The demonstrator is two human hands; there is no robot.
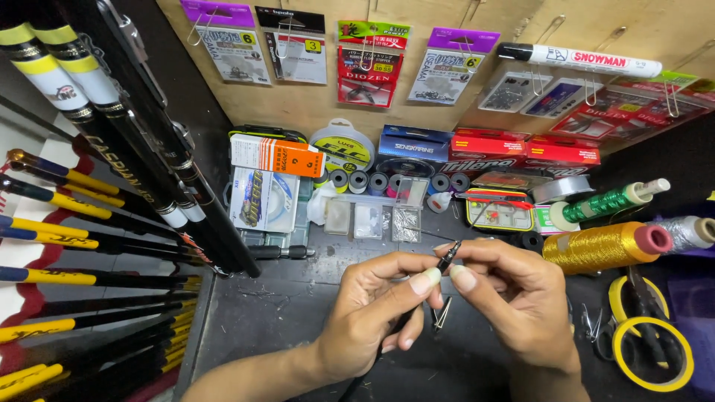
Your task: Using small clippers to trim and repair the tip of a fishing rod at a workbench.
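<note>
My left hand (380, 309) and my right hand (514, 298) meet over a dark worktop (275, 305). Between the thumbs and forefingers of both hands I pinch a thin black rod tip (449, 258) that points up and away. The rod's dark shaft runs down under my left palm toward the bottom edge. A small metal clip-like piece (442, 314) lies on the worktop just below my fingers.
Several black and yellow fishing rods (97, 223) lean at the left. Line boxes, spools and a clear compartment box (376, 212) crowd the back. Gold (603, 247), green (607, 202) and silver (685, 232) thread spools lie right, above yellow-handled scissors (652, 339). Hook packets and a white marker (581, 59) hang on the board.
</note>
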